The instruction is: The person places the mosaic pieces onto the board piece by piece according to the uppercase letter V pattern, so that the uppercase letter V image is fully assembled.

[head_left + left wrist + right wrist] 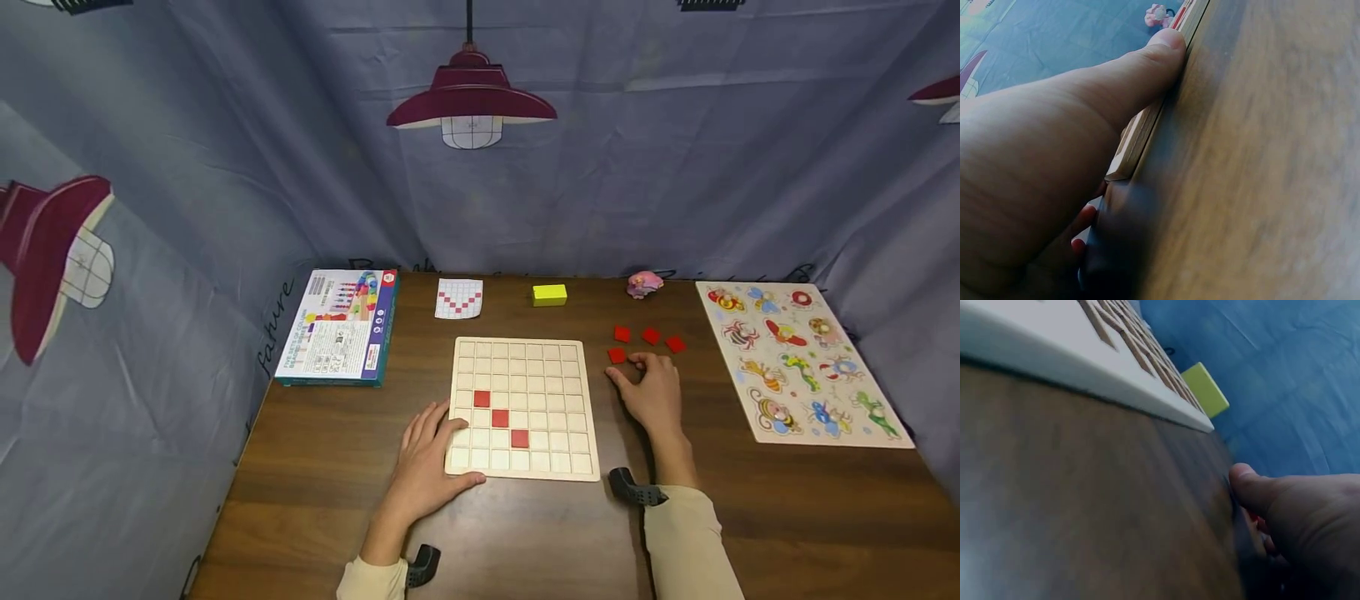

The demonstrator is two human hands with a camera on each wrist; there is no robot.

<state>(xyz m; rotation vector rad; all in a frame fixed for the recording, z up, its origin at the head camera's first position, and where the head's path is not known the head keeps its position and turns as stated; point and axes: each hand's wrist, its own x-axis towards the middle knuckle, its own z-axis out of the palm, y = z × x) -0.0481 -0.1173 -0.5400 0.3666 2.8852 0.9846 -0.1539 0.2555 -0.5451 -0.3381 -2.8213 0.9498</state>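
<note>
A pale wooden grid board [558, 400] lies on the table in the head view, with three red square tiles [500, 418] set in a diagonal line of its cells. My left hand [427, 454] rests at the board's near left corner. Its thumb touches the front edge, also seen in the left wrist view, while its fingers lie along the left side. To the right of the board, my right hand [654, 392] is low over the table beside several loose red tiles [651, 336]. Thumb and index finger are apart, close to the nearest tile [617, 356]; the other fingers are partly hidden.
Behind the board are a paper card [459, 298] with a red V-shaped pattern, a yellow block [549, 295] and a small pink figure [645, 284]. A box [337, 327] lies at the left, an insect picture puzzle [806, 362] at the right. A grey curtain [615, 167] hangs behind.
</note>
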